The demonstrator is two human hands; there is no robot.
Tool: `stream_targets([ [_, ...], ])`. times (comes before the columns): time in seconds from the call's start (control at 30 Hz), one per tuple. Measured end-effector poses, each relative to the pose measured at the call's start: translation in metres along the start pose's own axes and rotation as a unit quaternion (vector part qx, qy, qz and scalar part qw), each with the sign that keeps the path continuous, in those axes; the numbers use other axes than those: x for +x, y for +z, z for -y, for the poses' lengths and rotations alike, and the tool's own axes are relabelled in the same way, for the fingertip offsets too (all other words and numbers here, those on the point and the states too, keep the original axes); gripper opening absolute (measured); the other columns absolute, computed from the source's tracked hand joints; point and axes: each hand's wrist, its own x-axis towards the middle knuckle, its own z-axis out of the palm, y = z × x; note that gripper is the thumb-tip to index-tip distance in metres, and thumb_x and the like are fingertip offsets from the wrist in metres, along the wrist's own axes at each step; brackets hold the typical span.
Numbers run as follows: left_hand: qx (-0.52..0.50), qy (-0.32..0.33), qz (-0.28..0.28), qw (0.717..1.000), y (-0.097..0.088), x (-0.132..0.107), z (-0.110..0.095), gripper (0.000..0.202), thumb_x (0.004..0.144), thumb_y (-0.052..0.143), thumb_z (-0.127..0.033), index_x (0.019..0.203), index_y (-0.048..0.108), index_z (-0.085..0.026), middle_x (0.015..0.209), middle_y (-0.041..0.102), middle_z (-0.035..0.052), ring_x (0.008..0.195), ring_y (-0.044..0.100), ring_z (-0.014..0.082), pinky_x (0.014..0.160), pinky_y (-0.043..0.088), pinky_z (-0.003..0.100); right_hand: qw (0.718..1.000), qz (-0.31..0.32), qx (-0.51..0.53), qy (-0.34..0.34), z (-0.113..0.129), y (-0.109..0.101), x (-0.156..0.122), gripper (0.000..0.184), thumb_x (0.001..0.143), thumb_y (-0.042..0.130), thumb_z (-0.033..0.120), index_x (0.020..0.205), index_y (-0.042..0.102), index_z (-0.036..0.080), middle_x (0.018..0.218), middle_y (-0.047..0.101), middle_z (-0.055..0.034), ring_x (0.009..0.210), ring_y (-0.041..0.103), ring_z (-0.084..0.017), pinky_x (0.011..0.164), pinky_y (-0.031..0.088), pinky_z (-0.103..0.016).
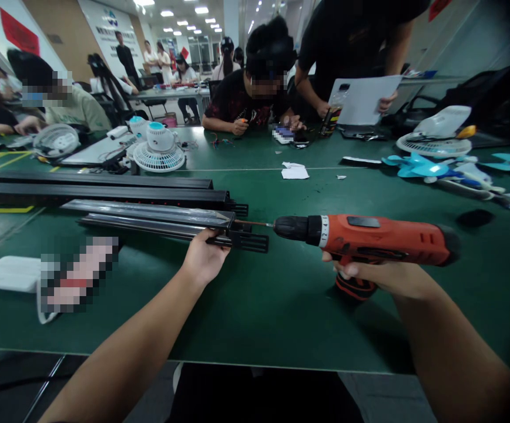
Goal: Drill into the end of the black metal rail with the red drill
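You seem to be at the step of working the cordless drill (387,239) on the end of the glossy-faced black rail (149,210), with the bit lined up along its length. From the middle of your view, the drill lies just past three o'clock, its nose pointing to nine; the rail lies at nine o'clock on the green bench (290,323), its end facing the drill.

Your right hand (372,275), at four o'clock, is wrapped around the drill's handle above the battery base (355,288). Your left hand (206,258), between seven and eight, clasps the near black rail (149,226), thumb on top and fingers curling under; whether they also reach the glossy-faced rail, you cannot tell from here. A slotted black end piece (251,242) juts out toward three o'clock, just beside the left hand.

The long thin bit (257,223) spans from the chuck to the rail's end, though how its tip seats there is too small to tell. The next move probably calls for a firm left grip, the drill level and in line, and steady pressure toward nine o'clock, lest the bit slip sideways
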Motion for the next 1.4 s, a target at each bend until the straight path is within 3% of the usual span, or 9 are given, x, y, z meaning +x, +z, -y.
stream_targets([
  [0.07, 0.002, 0.002, -0.001, 1.0, -0.0004, 0.0008, -0.0001, 0.028, 0.093, 0.058, -0.002, 0.108, 0.073, -0.02, 0.089, 0.074, 0.0051, 0.084, 0.077, 0.0192, 0.072, 0.061, 0.028, 1.0, 0.003, 0.003, -0.004, 0.0003, 0.0003, 0.0, 0.016, 0.091, 0.098, 0.038, 0.103, 0.095, 0.028, 0.073, 0.081, -0.0015, 0.062, 0.074, -0.017, 0.064, 0.071, -0.028],
  [0.2, 0.007, 0.002, 0.003, 1.0, -0.0028, 0.0031, -0.0005, 0.028, 0.092, 0.059, -0.002, 0.109, 0.073, -0.019, 0.092, 0.075, 0.0058, 0.087, 0.076, 0.0196, 0.076, 0.061, 0.029, 1.0, 0.0, 0.0, 0.005, -0.0006, -0.0001, -0.0004, 0.016, 0.09, 0.099, 0.038, 0.102, 0.095, 0.028, 0.083, 0.086, -0.0039, 0.063, 0.074, -0.017, 0.063, 0.071, -0.027],
  [0.4, 0.007, 0.0, 0.015, 1.0, -0.0079, 0.0062, -0.0004, 0.033, 0.09, 0.061, -0.003, 0.116, 0.074, -0.018, 0.097, 0.078, 0.0069, 0.09, 0.076, 0.0206, 0.08, 0.061, 0.03, 0.999, -0.014, 0.007, 0.036, 0.0, 0.0006, -0.0005, 0.019, 0.086, 0.099, 0.039, 0.099, 0.094, 0.026, 0.077, 0.084, -0.0039, 0.06, 0.072, -0.017, 0.058, 0.07, -0.028],
  [0.53, 0.009, -0.002, 0.02, 1.0, -0.009, 0.0067, -0.0002, 0.031, 0.09, 0.062, -0.002, 0.113, 0.073, -0.02, 0.097, 0.078, 0.0061, 0.089, 0.076, 0.0203, 0.077, 0.061, 0.03, 0.998, -0.023, 0.026, 0.056, 0.0016, 0.0019, -0.001, 0.02, 0.082, 0.1, 0.036, 0.099, 0.094, 0.026, 0.09, 0.09, -0.0068, 0.063, 0.075, -0.018, 0.058, 0.07, -0.029],
  [0.73, 0.004, 0.002, 0.016, 1.0, -0.0098, 0.0079, -0.0003, 0.03, 0.09, 0.061, -0.002, 0.111, 0.073, -0.02, 0.097, 0.078, 0.0063, 0.088, 0.077, 0.0203, 0.077, 0.061, 0.03, 0.998, -0.02, 0.037, 0.054, -0.0014, 0.0017, -0.0027, 0.02, 0.084, 0.101, 0.037, 0.101, 0.097, 0.028, 0.08, 0.086, -0.004, 0.063, 0.074, -0.018, 0.062, 0.072, -0.03],
  [0.9, 0.006, -0.001, 0.015, 1.0, -0.0088, 0.0071, -0.0003, 0.031, 0.09, 0.062, -0.003, 0.112, 0.074, -0.02, 0.1, 0.08, 0.0066, 0.089, 0.077, 0.0202, 0.079, 0.061, 0.03, 0.997, -0.02, 0.046, 0.064, -0.0026, 0.0008, -0.003, 0.023, 0.083, 0.102, 0.038, 0.102, 0.096, 0.028, 0.093, 0.09, -0.006, 0.065, 0.075, -0.018, 0.063, 0.072, -0.031],
  [1.2, 0.009, 0.001, 0.005, 1.0, -0.0049, 0.0035, -0.0005, 0.027, 0.092, 0.059, -0.003, 0.109, 0.072, -0.02, 0.093, 0.077, 0.0054, 0.083, 0.076, 0.019, 0.075, 0.062, 0.029, 0.997, -0.017, 0.037, 0.064, -0.0032, -0.0009, -0.0031, 0.022, 0.084, 0.102, 0.038, 0.101, 0.095, 0.028, 0.095, 0.09, -0.0067, 0.067, 0.076, -0.018, 0.065, 0.072, -0.031],
  [1.4, 0.002, 0.0, 0.003, 1.0, -0.0045, 0.0038, -0.0002, 0.032, 0.091, 0.059, -0.003, 0.113, 0.073, -0.021, 0.095, 0.078, 0.0056, 0.082, 0.076, 0.0194, 0.072, 0.061, 0.03, 0.999, -0.012, 0.025, 0.042, -0.0017, -0.0003, -0.0022, 0.024, 0.086, 0.102, 0.043, 0.104, 0.097, 0.029, 0.08, 0.085, -0.0037, 0.064, 0.074, -0.018, 0.066, 0.073, -0.031],
])
